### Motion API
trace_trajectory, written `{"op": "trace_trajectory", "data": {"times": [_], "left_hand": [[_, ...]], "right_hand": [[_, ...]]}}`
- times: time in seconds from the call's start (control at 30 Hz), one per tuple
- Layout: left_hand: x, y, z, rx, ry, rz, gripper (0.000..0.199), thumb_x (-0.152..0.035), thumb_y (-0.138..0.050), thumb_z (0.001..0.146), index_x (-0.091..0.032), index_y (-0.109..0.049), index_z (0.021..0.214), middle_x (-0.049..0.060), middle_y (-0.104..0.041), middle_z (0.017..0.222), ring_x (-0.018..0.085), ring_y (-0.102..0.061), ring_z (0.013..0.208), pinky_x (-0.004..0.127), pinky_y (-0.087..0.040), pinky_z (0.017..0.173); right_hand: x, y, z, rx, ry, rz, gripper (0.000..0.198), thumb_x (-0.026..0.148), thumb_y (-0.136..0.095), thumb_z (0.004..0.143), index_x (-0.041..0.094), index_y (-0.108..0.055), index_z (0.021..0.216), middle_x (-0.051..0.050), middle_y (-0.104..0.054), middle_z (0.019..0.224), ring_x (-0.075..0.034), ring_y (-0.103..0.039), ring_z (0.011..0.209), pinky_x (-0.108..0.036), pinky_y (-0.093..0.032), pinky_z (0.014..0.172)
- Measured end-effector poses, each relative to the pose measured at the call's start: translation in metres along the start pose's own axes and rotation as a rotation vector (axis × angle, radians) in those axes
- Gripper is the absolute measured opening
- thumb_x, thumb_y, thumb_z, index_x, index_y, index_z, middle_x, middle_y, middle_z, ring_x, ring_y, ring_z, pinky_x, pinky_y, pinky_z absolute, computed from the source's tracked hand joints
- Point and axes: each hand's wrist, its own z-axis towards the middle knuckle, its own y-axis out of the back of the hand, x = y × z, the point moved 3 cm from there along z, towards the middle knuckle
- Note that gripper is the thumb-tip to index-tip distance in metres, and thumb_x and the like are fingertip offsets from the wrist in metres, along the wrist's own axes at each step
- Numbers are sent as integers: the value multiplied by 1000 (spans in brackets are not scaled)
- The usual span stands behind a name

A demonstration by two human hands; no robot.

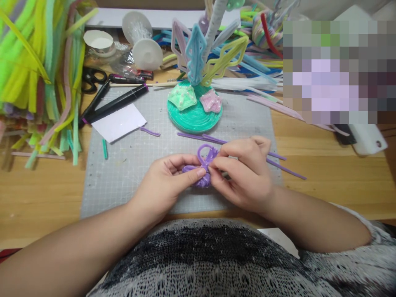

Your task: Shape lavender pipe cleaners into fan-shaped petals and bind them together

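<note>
Between my two hands is a small purple pipe-cleaner piece (203,181) bent into several loops, above the near part of the grey cutting mat (123,181). My left hand (168,177) pinches its left side, with the thumb on top near the middle. From the right, my right hand (244,173) pinches the piece near its centre, fingertips close to my left thumb. One loop stands up at the back. Loose purple pipe cleaners (286,169) lie behind and to the right of my right hand, partly hidden by it.
A round teal base (194,121) with pearl-dotted stars and coloured leaf shapes stands behind my hands. Left are a white card (119,123), black markers (117,103) and scissors (93,78). Bundled pipe cleaners (34,62) fill the far left; a white spool (147,53) stands at the back.
</note>
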Motion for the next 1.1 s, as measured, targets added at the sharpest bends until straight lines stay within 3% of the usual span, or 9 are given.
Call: {"op": "trace_trajectory", "data": {"times": [0.33, 0.47, 0.73, 0.87, 1.1], "left_hand": [[-7, -1, -3, -72, -144, 126, 16, -21, -81, 66, -18, -74, 81, 1, -73, 80, 12, -63, 70, 26, -53, 73], [-6, 1, 0, -53, -99, 31, 17, -23, -81, 66, -19, -73, 81, 0, -72, 78, 11, -63, 69, 25, -52, 73], [-4, 0, 1, 4, -35, -68, 17, -24, -81, 66, -19, -73, 80, -1, -71, 76, 10, -60, 64, 24, -49, 68], [-4, -2, 1, 58, -8, -86, 13, -23, -80, 69, -19, -74, 80, -1, -71, 76, 8, -59, 63, 22, -48, 68], [-2, -2, 0, 31, -3, -66, 15, -22, -80, 68, -17, -73, 81, 0, -71, 77, 9, -61, 67, 22, -48, 69]], "right_hand": [[1, 1, 0, 21, 27, -7, 10, 15, -60, 87, 23, -63, 91, 1, -68, 85, -16, -62, 80, -39, -28, 74], [-5, -2, 2, 37, -68, 144, 9, 18, -61, 88, 23, -62, 95, 0, -70, 88, -16, -64, 80, -36, -35, 75], [-7, 0, 5, -27, -154, 259, 8, 17, -59, 84, 22, -58, 79, -1, -65, 78, -17, -61, 74, -36, -42, 71], [-6, 1, 4, -88, -187, 210, 8, 16, -60, 79, 22, -59, 75, -5, -60, 84, -20, -58, 81, -39, -45, 71], [-5, -1, 3, -57, -155, 156, 6, 17, -60, 80, 22, -59, 76, -5, -57, 87, -20, -56, 83, -39, -46, 71]]}}
